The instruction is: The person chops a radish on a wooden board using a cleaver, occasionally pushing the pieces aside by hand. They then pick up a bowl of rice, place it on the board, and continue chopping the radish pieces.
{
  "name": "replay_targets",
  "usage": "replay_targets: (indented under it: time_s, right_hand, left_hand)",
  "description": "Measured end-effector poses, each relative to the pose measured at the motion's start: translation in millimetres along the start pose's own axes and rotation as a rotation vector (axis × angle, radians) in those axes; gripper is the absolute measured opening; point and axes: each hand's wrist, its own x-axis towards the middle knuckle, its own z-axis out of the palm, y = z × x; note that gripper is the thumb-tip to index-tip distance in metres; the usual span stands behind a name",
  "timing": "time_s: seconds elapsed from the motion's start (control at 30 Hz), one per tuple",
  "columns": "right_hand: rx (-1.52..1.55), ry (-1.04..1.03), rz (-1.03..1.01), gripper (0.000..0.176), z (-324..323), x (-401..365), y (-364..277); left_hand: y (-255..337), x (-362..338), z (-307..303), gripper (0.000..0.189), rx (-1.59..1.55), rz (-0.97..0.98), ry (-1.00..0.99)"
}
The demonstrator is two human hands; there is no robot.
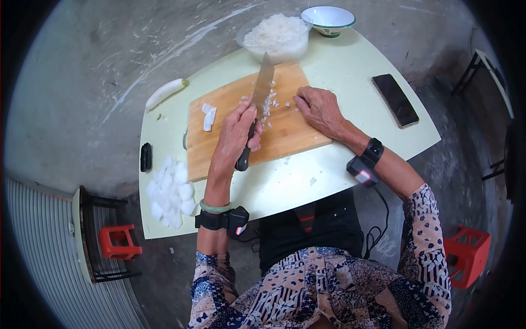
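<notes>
My left hand [237,133] is wrapped round the black handle of a kitchen knife [263,82]. The blade points away from me above the wooden cutting board [219,151]. Small chopped white bits [267,107] lie beside the blade. My right hand [320,111] rests at the board's right side with its fingers curled closed; whatever they may hold is hidden. A few white pieces [208,117], cut flat, lie on the left part of the board.
Behind the board stand a clear bowl of chopped white pieces [278,38] and a white enamel bowl [329,19]. A whole white radish [166,94], white slices [170,193], a black object [146,157] and a phone [395,101] lie on the table [361,60]. Red stools [467,256] stand nearby.
</notes>
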Motion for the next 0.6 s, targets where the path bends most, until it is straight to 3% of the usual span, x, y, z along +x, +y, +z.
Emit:
replay_targets:
  time_s: [0.4, 0.47, 0.6]
  right_hand:
    - [0.005, 0.008, -0.005, 0.019, 0.8, 1.0, -1.1]
    - [-0.004, 0.004, -0.005, 0.019, 0.4, -1.1, 0.0]
    - [0.006, 0.02, -0.005, 0.019, 0.9, -1.8, 0.1]
  left_hand:
    - [-4.2, 3.1, 6.1, 0.049, 0.082, 0.062, -0.042]
    - [1.6, -2.9, 0.6, 0.047, -0.05, -0.03, 0.007]
    - [4.1, -12.4, -30.7, 0.044, -0.043, 0.039, 0.091]
